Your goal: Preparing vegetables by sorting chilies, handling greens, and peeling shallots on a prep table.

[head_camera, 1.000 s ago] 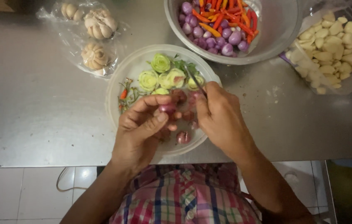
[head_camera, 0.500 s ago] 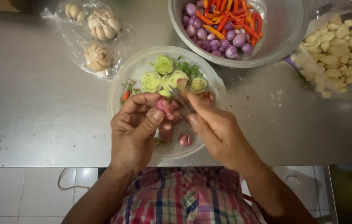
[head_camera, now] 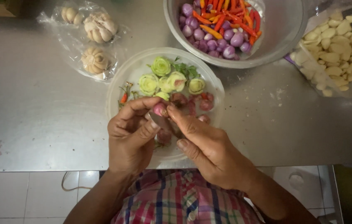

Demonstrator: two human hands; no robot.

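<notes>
While the left hand (head_camera: 131,135) pinches a small pink shallot (head_camera: 159,109) between thumb and fingertips, the right hand (head_camera: 209,145) grips a short knife (head_camera: 166,123) with its blade laid against the bulb's underside. Both hands are closed on their items; neither is slack.

Position: the shallot sits held in the air over the near half of a clear plastic bowl (head_camera: 117,83). That bowl holds green cut vegetable stumps (head_camera: 161,79), some leafy bits, a small red chilli (head_camera: 123,98) and reddish shallot trimmings (head_camera: 201,103).

Surroundings, on a steel table (head_camera: 39,124): metal mixing bowl (head_camera: 284,33) behind, with peeled purple shallots and red and orange chillies; clear tub of peeled garlic cloves (head_camera: 338,49) to the right; plastic bag of whole garlic bulbs (head_camera: 95,41) to the left.

Judgement on technique: peeling appears to be in hand.
- Keep the blade shallow, catching skin only, so little flesh is lost.
- Turn the bulb with the left fingertips instead of sweeping the knife; the right thumb should brace near the bulb as a stop.
- The left thumb lies close to the edge; the cut should pull toward the pad slowly, never past it.
- Work stays over the clear bowl so scraps drop in.

Edge contact itself is partly hidden by the fingers.
</notes>
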